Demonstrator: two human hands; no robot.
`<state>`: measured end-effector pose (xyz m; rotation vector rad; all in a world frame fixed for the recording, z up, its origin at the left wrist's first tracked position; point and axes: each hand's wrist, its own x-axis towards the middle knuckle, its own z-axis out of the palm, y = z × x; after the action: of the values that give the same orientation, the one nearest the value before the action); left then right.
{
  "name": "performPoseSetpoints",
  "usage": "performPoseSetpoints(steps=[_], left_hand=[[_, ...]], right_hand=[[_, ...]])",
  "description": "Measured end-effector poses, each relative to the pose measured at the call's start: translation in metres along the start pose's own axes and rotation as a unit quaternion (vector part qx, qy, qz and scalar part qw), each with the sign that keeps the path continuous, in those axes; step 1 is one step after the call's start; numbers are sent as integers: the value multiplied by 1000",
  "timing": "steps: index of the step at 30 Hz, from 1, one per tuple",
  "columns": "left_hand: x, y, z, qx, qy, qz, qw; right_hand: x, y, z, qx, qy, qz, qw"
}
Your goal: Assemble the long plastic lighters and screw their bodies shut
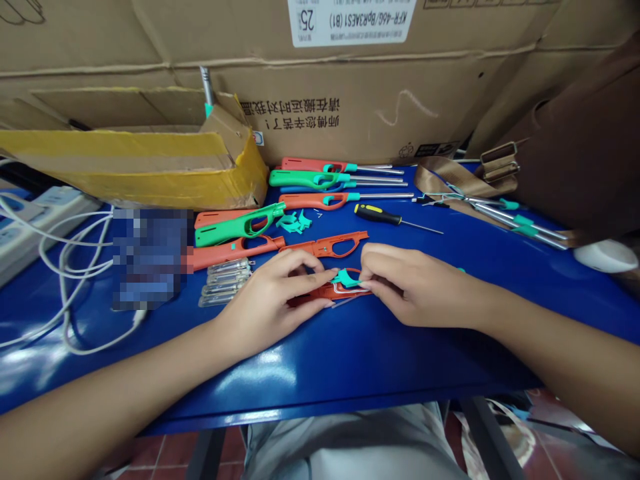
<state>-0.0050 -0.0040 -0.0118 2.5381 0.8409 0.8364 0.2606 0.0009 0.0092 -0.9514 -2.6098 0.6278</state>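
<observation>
An orange-red half casing of a gas lighter [327,291] lies on the blue table between my hands. A teal trigger [345,277] and thin white wires [347,289] sit on it. My left hand [283,290] grips the casing at its left, thumb along the near edge and index fingertip against the trigger. At the other end, the fingers of my right hand [400,283] are pinched together beside the trigger and wires; what is between them is hidden. Just beyond lies another orange half casing [330,247]. Left of my left hand are several clear fuel tanks [224,283].
Assembled lighters [320,179], loose teal triggers [295,222] and a black-yellow screwdriver [375,213] lie farther back. A green casing [235,227] is left of the triggers. Metal tubes [525,223] lie right, a yellow-taped box [190,180] and white cables [65,280] left. Cardboard [400,100] walls the back.
</observation>
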Motion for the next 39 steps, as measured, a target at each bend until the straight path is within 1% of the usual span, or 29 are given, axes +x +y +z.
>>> performPoseSetpoints(steps=[6,15,23,29,32,36,39], left_hand=[[1,0,0,-9,-11,-8,1000],[0,0,0,-1,-45,-8,999],[0,0,-1,28,-72,-12,997],[-1,5,-1,63,-80,-6,995],[-2,6,-1,54,-65,2,996],[-5,5,0,58,-7,8,998],[-5,6,-1,57,6,10,998]], right_hand=[[0,-1,-2,7,-8,4,1000],[-1,-1,-2,-28,-21,8,999],[1,2,-2,-23,-42,-14,999],[1,0,-3,-33,-34,-11,999],[1,0,-3,-33,-25,-15,999],[1,0,-3,-32,-22,-18,999],[2,0,-3,-32,-18,-21,999]])
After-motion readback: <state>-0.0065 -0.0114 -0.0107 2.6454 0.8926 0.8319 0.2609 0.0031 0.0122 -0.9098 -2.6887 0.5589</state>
